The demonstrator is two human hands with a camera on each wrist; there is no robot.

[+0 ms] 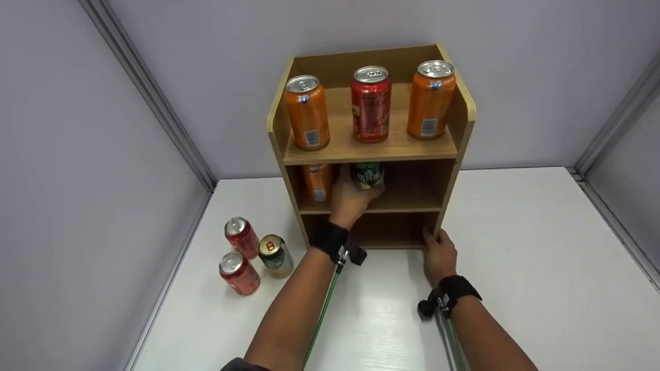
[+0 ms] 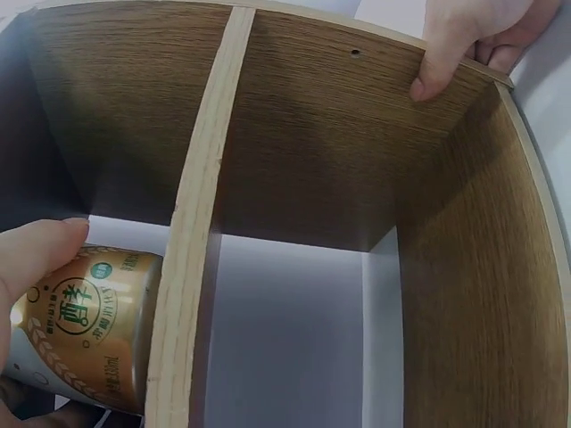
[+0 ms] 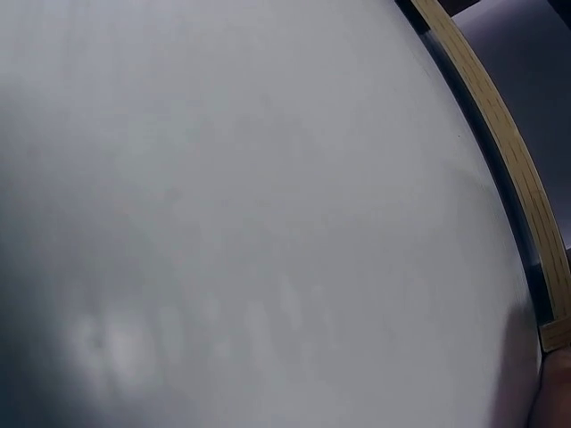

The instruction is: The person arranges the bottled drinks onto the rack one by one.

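My left hand (image 1: 351,200) reaches into the middle level of a small wooden shelf (image 1: 407,210). It grips a green-and-gold drink can (image 1: 368,176), thumb on one side. Up close in the left wrist view, the can's gold lower part (image 2: 98,325) is beside the shelf board (image 2: 192,205); whether they touch, I cannot tell. To the left on the same level stands an orange can (image 1: 318,183), partly hidden by the upper board. My right hand (image 1: 440,257) grips the lower right side panel (image 2: 330,116), its thumb on the inner face and fingers outside.
On the top level stand an orange can (image 1: 308,113), a red can (image 1: 371,105) and another orange can (image 1: 431,100). Left of the shelf, two red cans (image 1: 240,273) and a green-and-gold can (image 1: 276,256) stand on the white table (image 1: 536,257). Pale walls (image 1: 206,46) enclose the table.
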